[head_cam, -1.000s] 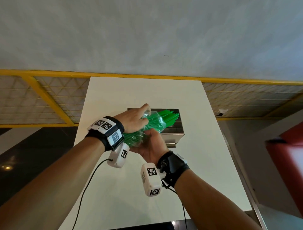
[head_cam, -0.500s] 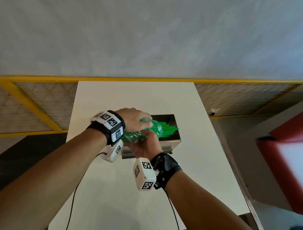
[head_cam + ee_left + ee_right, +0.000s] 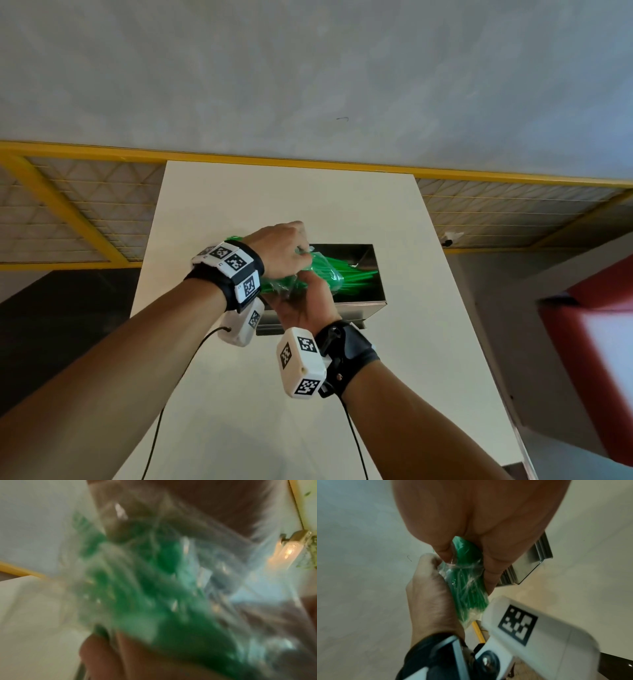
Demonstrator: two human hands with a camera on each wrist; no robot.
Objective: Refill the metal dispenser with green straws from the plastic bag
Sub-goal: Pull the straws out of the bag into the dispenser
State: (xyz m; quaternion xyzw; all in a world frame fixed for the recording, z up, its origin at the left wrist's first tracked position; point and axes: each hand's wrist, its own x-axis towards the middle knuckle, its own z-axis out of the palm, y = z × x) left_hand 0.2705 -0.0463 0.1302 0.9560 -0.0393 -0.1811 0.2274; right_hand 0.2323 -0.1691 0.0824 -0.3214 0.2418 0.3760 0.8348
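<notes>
The dispenser (image 3: 356,301) sits mid-frame on the surface (image 3: 239,212). Both hands hold the straw bag (image 3: 308,277) at its left: left hand (image 3: 279,250) above, right hand (image 3: 305,308) below.

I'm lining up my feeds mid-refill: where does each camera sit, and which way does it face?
Head: worn high, looking down at both forearms, left hand, right hand, metal dispenser.
Left wrist: pressed close against the blurred plastic bag; fingers at the edges.
Right wrist: looks along the right palm toward the green straws, left hand opposite.
Shared: all three show the bag.
</notes>
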